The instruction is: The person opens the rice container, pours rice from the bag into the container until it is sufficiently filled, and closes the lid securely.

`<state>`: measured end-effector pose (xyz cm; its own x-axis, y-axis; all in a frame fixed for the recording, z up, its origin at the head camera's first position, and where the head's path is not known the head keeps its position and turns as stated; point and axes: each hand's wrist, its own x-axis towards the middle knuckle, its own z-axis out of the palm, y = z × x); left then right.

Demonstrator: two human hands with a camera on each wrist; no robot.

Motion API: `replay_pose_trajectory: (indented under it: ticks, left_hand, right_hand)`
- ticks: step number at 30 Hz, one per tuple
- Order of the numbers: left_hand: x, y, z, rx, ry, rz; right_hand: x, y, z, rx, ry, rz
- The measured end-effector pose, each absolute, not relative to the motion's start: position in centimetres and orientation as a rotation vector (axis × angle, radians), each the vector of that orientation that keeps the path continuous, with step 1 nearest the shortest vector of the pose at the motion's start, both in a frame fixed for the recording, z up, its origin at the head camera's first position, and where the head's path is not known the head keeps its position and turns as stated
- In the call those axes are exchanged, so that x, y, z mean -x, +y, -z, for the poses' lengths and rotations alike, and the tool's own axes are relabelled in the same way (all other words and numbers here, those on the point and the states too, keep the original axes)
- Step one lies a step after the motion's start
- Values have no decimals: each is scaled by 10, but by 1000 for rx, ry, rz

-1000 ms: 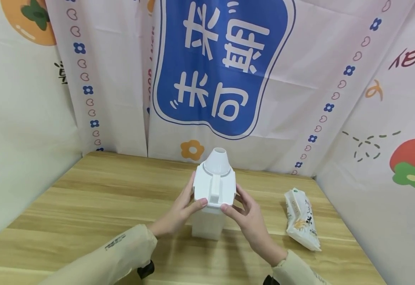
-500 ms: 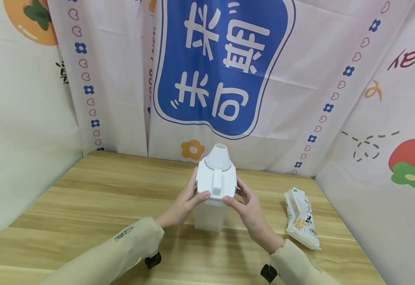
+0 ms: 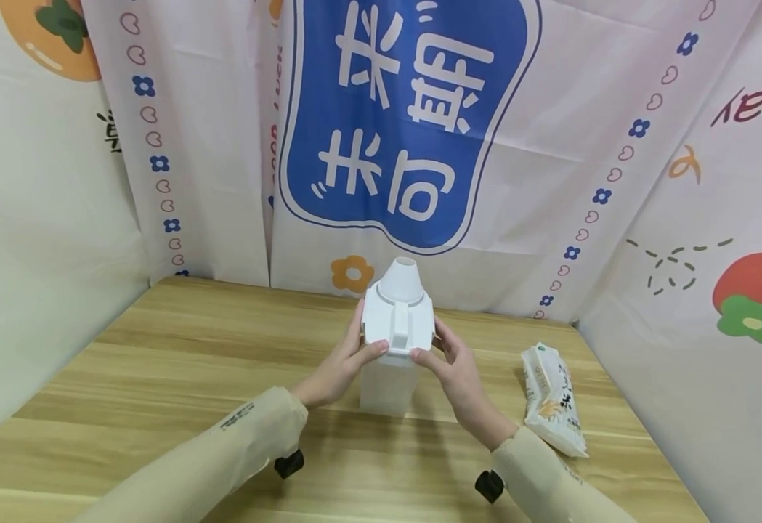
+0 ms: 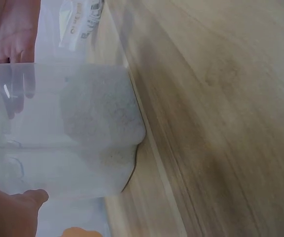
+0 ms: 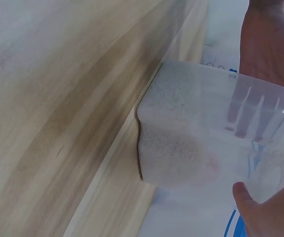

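A translucent storage container [image 3: 387, 391] with a white lid [image 3: 381, 327] and a cone-shaped spout [image 3: 402, 282] stands upright at the middle of the table. Pale grains [image 4: 100, 106] fill its lower part, as the left wrist view shows. My left hand [image 3: 335, 370] grips its left side near the top, thumb along the front edge below the lid. On the opposite side my right hand [image 3: 462, 374] holds it the same way, its thumb close to the other one. In the right wrist view, fingers show through the clear wall [image 5: 216, 113].
To the right on the wooden table [image 3: 191, 378] lies a white printed rice bag [image 3: 553, 399]. Printed cloth [image 3: 518, 196] hangs behind the table's back edge, with more cloth on the left and right sides.
Both hands have moved the container a short way toward the back of the table and slightly right. Their hold looks the same, and the rice bag stays in place.
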<state>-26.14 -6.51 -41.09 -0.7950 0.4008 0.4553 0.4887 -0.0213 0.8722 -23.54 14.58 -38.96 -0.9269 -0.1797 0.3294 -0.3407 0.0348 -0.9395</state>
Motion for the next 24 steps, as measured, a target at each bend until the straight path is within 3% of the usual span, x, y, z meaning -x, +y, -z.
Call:
replay_pose_trajectory:
  ticks: [15, 24]
  left_hand:
    - [261, -77, 405, 915, -2306, 1821]
    - [244, -111, 404, 720, -2494, 1597]
  right_hand:
    - [242, 156, 381, -475, -2147, -2233]
    - [233, 181, 368, -531, -2298, -2169]
